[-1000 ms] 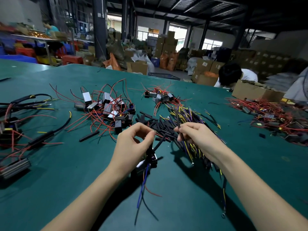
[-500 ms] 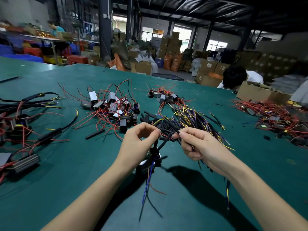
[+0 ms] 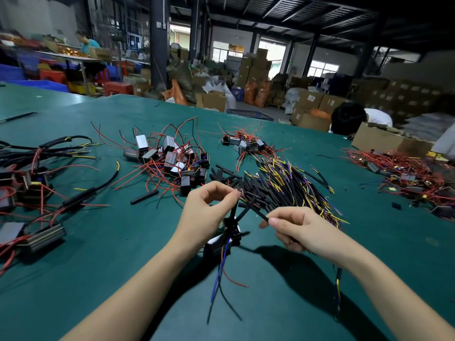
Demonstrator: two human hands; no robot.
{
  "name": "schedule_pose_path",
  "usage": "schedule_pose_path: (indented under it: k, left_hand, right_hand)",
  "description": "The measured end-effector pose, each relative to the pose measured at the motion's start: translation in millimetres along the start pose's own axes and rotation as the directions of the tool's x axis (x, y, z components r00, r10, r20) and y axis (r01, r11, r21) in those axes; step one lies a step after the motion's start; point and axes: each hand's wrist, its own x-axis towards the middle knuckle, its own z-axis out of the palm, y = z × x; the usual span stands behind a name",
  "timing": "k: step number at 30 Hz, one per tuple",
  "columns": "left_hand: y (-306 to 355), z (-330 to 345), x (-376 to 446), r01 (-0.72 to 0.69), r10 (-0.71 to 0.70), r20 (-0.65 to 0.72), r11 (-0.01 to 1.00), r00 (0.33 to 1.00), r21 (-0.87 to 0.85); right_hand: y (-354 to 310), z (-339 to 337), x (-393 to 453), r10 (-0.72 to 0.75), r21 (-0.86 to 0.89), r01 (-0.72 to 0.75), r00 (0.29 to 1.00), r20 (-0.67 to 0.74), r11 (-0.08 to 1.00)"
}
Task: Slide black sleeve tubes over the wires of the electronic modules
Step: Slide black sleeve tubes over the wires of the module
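My left hand (image 3: pixel 208 207) pinches the upper wire ends of an electronic module (image 3: pixel 219 243), which hangs below it above the green table (image 3: pixel 123 262). Blue, red and black wires trail down from the module. My right hand (image 3: pixel 300 228) pinches a black sleeve tube (image 3: pixel 259 212) between thumb and forefinger, its far end pointing up-left toward the left fingertips. A sleeved cable with a yellow band (image 3: pixel 338 289) dangles under my right wrist. Just behind both hands lies a heap of black sleeve tubes (image 3: pixel 248 190).
A bundle of black, yellow and purple wires (image 3: pixel 295 183) lies behind my right hand. Piles of modules with red wires sit at centre left (image 3: pixel 172 158), far centre (image 3: pixel 243 143) and right (image 3: pixel 403 173). Sleeved assemblies (image 3: pixel 29 183) lie left. A person bends by a cardboard box (image 3: pixel 379 139).
My right hand has pulled back toward me out of the wire bundle, now holding a single black tube angled toward the left hand. The left hand has stayed in place on the module's wires.
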Motion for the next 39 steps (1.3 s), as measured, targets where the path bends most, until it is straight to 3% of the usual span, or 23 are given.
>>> schedule_pose_path:
  k: [5,12,16,21,26,30,34,39]
  left_hand:
    - [1.9,1.2,-0.5,-0.002,0.003,0.023,0.999,1.0,-0.033]
    - [3.9,4.8,-1.6,-0.012,0.013,0.025,0.999,1.0,-0.052]
    - [5.5,4.7,-1.1,-0.01,0.012,0.024,0.998,1.0,-0.055]
    - [3.3,0.6,2.8,0.064,-0.066,-0.041,0.996,0.997,-0.058]
    - [3.6,-2.5,3.8,0.174,-0.168,0.059,0.978,0.984,-0.116]
    - [4.6,5.1,-1.9,0.135,-0.104,0.181,0.976,0.978,-0.169]
    - [4.0,6.6,-3.9,0.038,-0.007,0.193,0.987,0.981,-0.156]
    - [1.2,6.4,-2.3,0.015,0.001,0.138,0.993,0.99,-0.115]
  right_hand:
    - [-2.7,2.3,1.9,0.028,-0.189,-0.036,0.999,-0.044,0.981]
    - [-21.9,30.5,15.4,-0.257,-0.164,0.212,0.908,-0.33,0.963]
    - [-25.3,40.3,24.2,-0.285,-0.136,0.252,0.873,-0.395,0.958]
    - [-24.5,38.4,25.5,-0.292,0.029,0.352,0.817,-0.497,0.936]
    - [-24.6,32.8,25.2,-0.28,0.071,0.338,0.864,-0.419,0.938]
    - [-28.5,33.4,25.8,-0.283,0.065,0.32,0.902,-0.325,0.945]
    - [-29.7,29.5,25.7,-0.225,0.023,0.243,0.927,-0.3,0.97]
    - [-32.2,22.8,22.0,-0.196,-0.036,0.193,0.946,-0.258,0.981]
